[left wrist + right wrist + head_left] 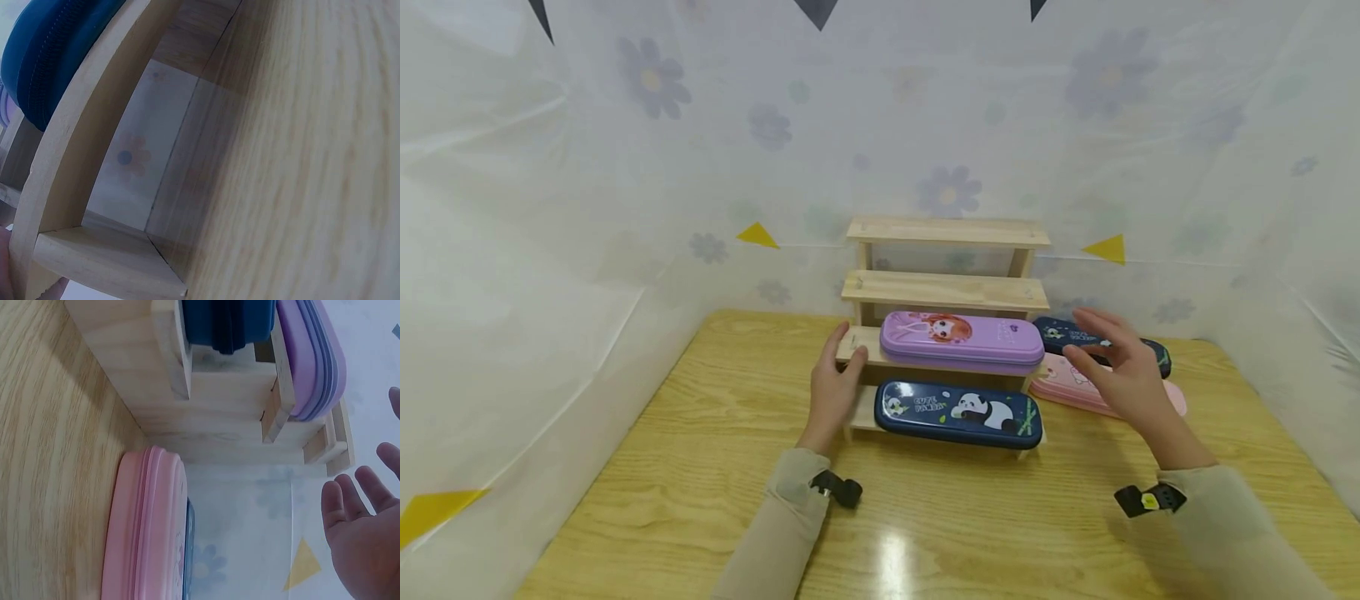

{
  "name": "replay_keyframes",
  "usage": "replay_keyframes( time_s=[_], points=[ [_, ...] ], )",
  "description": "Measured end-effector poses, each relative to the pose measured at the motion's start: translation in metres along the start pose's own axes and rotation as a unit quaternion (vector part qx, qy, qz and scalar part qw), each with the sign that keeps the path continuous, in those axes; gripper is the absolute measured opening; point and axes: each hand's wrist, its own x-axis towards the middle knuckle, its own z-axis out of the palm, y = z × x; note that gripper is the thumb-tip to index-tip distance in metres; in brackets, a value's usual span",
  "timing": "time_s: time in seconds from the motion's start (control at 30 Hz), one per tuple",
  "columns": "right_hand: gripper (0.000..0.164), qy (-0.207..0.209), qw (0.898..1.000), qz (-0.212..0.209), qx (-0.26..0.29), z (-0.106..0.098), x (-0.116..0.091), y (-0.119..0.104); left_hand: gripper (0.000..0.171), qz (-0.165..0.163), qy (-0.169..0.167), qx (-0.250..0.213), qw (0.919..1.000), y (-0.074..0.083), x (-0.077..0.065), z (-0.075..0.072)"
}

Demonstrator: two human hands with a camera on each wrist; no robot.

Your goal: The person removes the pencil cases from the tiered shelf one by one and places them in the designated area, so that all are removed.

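Observation:
A stepped wooden display rack (945,289) stands on the table. On its third step from the top lies a purple pencil case (985,340) with a cartoon girl. The lowest step carries a dark blue panda pencil case (925,412). My left hand (832,390) holds the rack's left end, thumb over the step; skin shows on both sides of the board end in the left wrist view. Fingers spread and holding nothing, my right hand (1123,379) hovers right of the rack, over a pink pencil case (1060,377) and another dark blue panda case (1060,332).
The two cases right of the rack lie on the wood-grain table (700,467), the blue one behind the pink. A pale flower-printed sheet (880,125) hangs behind and along both sides. Yellow triangles (1107,248) show on it.

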Motion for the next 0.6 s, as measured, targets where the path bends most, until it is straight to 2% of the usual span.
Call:
replay_keyframes(
  time_s=[0.27, 0.6],
  points=[
    [0.071, -0.008, 1.000, 0.010, -0.019, 0.013, 0.005, -0.007, 0.055, 0.000, 0.001, -0.004, 1.0000, 0.000, 0.000, 0.000],
    [0.071, -0.030, 0.999, 0.014, -0.018, 0.023, 0.010, -0.015, 0.056, 0.010, 0.000, -0.005, 0.9999, -0.001, 0.000, -0.001]
  ],
)
